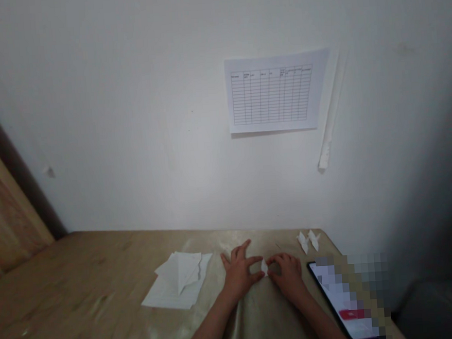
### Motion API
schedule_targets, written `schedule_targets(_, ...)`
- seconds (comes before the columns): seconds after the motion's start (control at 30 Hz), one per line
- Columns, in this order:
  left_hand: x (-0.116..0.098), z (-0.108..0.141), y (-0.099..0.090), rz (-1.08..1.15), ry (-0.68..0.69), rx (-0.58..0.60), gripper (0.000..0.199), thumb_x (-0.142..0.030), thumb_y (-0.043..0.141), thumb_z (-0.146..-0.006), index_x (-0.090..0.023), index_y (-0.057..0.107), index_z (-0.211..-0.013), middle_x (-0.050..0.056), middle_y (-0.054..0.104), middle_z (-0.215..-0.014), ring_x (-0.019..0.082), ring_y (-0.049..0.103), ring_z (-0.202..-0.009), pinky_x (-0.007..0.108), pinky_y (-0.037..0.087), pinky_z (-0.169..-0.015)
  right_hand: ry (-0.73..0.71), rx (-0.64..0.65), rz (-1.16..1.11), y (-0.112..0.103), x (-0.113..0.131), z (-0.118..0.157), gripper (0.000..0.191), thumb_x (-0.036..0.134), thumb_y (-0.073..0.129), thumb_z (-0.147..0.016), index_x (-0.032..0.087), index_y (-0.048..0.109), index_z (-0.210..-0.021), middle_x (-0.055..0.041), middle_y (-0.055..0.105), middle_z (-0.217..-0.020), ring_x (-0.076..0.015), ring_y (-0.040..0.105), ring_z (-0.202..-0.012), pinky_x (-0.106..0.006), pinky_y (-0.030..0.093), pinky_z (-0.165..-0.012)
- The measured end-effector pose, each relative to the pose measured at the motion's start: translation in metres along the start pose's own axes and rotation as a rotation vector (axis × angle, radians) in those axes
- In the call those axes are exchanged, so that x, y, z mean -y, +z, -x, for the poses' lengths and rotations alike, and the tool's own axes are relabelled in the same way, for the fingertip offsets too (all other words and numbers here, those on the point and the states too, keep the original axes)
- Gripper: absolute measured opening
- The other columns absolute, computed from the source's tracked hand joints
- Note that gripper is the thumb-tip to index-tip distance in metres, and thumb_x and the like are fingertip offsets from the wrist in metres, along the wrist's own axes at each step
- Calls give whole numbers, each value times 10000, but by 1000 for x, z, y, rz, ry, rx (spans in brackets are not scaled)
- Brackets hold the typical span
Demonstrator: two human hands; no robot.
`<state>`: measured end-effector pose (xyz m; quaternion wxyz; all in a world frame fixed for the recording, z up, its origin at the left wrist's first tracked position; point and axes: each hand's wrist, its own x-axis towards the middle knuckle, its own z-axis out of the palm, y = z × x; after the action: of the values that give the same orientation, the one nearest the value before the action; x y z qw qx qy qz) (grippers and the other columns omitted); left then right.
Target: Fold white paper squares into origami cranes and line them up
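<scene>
A small folded piece of white paper is on the table between my two hands, pointed at its far end. My left hand has its thumb and index finger at the paper's left edge, with the other fingers spread out. On the right edge, the thumb and index finger of my right hand pinch the paper, the other fingers curled. Beyond my right hand lie two small folded paper figures. Left of my left hand is a stack of white paper sheets, some of them folded.
A phone with a lit screen, partly blurred out, lies along the right side of the table. The white wall rises behind the table, with a printed chart on it. A wooden panel stands at the far left.
</scene>
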<state>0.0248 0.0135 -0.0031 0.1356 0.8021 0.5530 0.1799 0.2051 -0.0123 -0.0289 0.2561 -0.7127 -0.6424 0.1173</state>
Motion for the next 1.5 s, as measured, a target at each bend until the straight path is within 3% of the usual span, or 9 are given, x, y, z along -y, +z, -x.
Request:
schedule_targets(0.2, -4, 2, -4, 9, 6, 13, 418, -428, 777, -767, -510, 679, -1166, -79, 278, -1635, 372, 263, -1462, 789, -30, -1112, 2, 6, 9, -2, 1, 0, 214, 268, 646, -796, 308, 738, -985, -32, 683, -1171, -259, 541, -1188, -404, 265, -1089)
schedule_targets(0.4, -6, 3, -1, 38, 27, -51, 219, -363, 791, -762, -409, 740, -971, -73, 371, -1592, 336, 322, -1429, 788, 2, -1113, -26, -11, 9, -2, 1, -1, 261, 260, 657, -773, 317, 741, -1014, -36, 689, -1178, -275, 549, -1179, -432, 280, -1087)
schedule_targets(0.63, -6, 3, 0, 83, 43, -78, 118, -344, 799, -758, -376, 753, -862, -71, 445, -1544, 312, 353, -1417, 767, -44, -1123, -170, -21, -37, -12, 2, -2, 213, 210, 630, -771, 293, 770, -908, -25, 715, -1168, -241, 569, -1160, -383, 346, -1050)
schedule_targets(0.9, -7, 3, -1, 92, 60, -85, 36, -335, 778, -783, -358, 767, -807, -50, 492, -1510, 308, 388, -1390, 764, -56, -1123, -313, 56, -154, -20, 1, -4, 197, 185, 602, -795, 288, 770, -796, -16, 769, -1063, -243, 507, -1311, -490, 178, -1181)
schedule_targets(1.13, -7, 5, -5, 75, 92, -55, 71, -374, 806, -754, -364, 776, -818, -42, 493, -1508, 314, 380, -1397, 745, -69, -1136, -279, 87, -157, -19, -1, -4, 210, 215, 570, -820, 290, 761, -863, -37, 779, -1025, -265, 480, -1363, -607, -46, -1190)
schedule_targets(1.5, -7, 5, -4, 69, 119, -68, 58, -371, 794, -769, -368, 773, -824, -40, 500, -1498, 311, 392, -1385, 754, -50, -1135, -370, 78, -87, -28, -1, 0, 259, 174, 549, -791, 312, 752, -872, 2, 782, -994, -255, 450, -1392, -617, -175, -1162)
